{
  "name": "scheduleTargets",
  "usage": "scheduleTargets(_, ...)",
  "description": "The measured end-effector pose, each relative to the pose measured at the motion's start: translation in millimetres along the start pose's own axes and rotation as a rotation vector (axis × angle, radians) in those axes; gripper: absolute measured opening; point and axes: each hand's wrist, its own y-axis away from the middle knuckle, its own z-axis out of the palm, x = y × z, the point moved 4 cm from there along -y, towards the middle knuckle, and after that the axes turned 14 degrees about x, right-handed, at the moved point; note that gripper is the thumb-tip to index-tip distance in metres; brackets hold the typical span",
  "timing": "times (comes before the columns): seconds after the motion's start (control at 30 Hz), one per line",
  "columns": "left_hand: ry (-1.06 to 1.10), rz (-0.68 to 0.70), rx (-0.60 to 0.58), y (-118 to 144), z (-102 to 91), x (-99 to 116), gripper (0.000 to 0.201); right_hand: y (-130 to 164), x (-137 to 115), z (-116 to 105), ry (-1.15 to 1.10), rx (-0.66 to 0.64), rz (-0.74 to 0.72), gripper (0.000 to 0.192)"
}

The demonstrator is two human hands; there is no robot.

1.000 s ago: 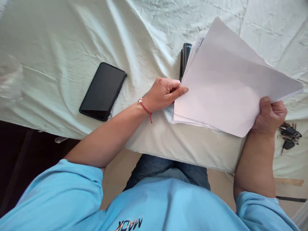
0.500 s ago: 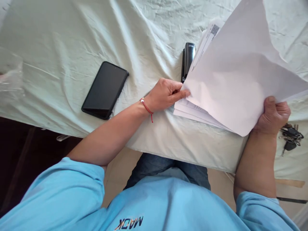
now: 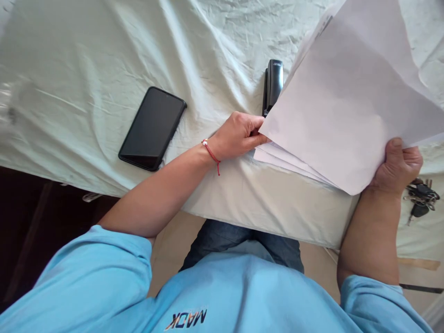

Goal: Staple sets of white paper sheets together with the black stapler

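Observation:
My right hand (image 3: 398, 169) grips the near right corner of a stack of white paper sheets (image 3: 347, 106) and tilts the top sheets up off the table. My left hand (image 3: 239, 136) pinches the left corner of the sheets, with its fingers closed on the edge. A black stapler (image 3: 273, 85) lies just beyond my left hand, partly hidden by the paper. The lower sheets fan out beneath the raised ones.
A black phone (image 3: 152, 128) lies face up to the left on the pale green cloth (image 3: 104, 60) that covers the table. A bunch of keys (image 3: 421, 199) sits at the right edge. The table's front edge runs close to my body.
My right hand has lifted the top sheets higher and further back, which uncovers more of the stapler. My left hand has stayed at the left corner.

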Motion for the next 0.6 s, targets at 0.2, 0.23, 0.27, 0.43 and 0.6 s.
scheduleTargets(0.2, 0.009, 0.02, 0.01, 1.7, -0.8, 2.4, 0.048, 2.1, -0.3, 0.8, 0.008, -0.028, -0.001, 0.038)
scheduleTargets(0.23, 0.015, 0.016, 0.025, 1.9, -1.3, 2.1, 0.05, 2.1, -0.4, 0.5, 0.014, -0.03, -0.003, 0.039)
scheduleTargets(0.27, 0.02, 0.01, 0.044, 1.9, -2.0, 1.5, 0.051, 2.0, -0.4, -0.1, 0.021, -0.033, -0.005, 0.04)
scheduleTargets(0.43, 0.022, -0.016, 0.118, 1.3, -4.3, -1.7, 0.04, 1.4, -0.5, -3.2, 0.073, -0.047, -0.003, 0.043)
scheduleTargets(0.6, -0.005, -0.013, 0.093, 2.6, -3.8, -5.1, 0.03, 1.3, -0.4, -5.0, 0.081, -0.019, 0.004, 0.043)
